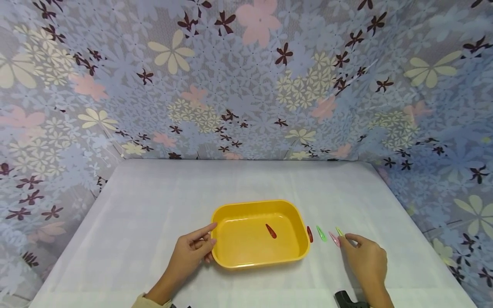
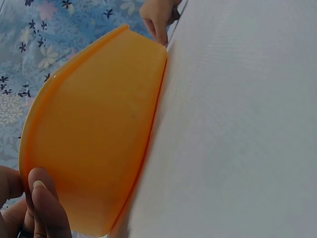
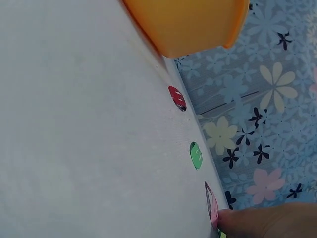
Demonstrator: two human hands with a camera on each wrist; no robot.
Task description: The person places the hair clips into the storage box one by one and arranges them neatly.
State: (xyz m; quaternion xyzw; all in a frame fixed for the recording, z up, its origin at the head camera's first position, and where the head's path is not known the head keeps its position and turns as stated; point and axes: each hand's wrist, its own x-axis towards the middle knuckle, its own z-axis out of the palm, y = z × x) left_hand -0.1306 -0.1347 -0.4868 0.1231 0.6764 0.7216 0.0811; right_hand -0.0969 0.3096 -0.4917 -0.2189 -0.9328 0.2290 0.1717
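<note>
1. At four o'clock from the glossy yellow, round-cornered, plastic-looking tray (image 1: 239, 250): matt black device (image 1: 346, 299) by the right wrist, partly out of frame.
2. Between three and four: bare right hand (image 1: 363, 259), thumb and forefinger drawn together, apparently pinching the slim yellow-green hair clip (image 1: 339, 231); whether lifted, impossible to tell.
3. At nine: bare left hand (image 1: 191, 248), fingers and thumb curled onto the tray's rim, gripping it.
4. At the dial's centre, flat on the table: the tray itself, smooth-walled, shallow, with a rolled lip.
5. Outside, at three, running outward: shiny red teardrop clip (image 1: 310, 234) just beside the wall, bright green teardrop clip (image 1: 321, 233), narrow pink clip (image 1: 334, 239) near the right fingertips.
6. Inside, slightly off centre toward two: dark red teardrop clip (image 1: 271, 231). Judged barely begun: one clip in, four out.
7. Beneath everything: soft-looking white tablecloth (image 1: 169, 192).
8. Farthest, at twelve: blue-grey floral fabric drape (image 1: 239, 94), faintly creased.
</note>
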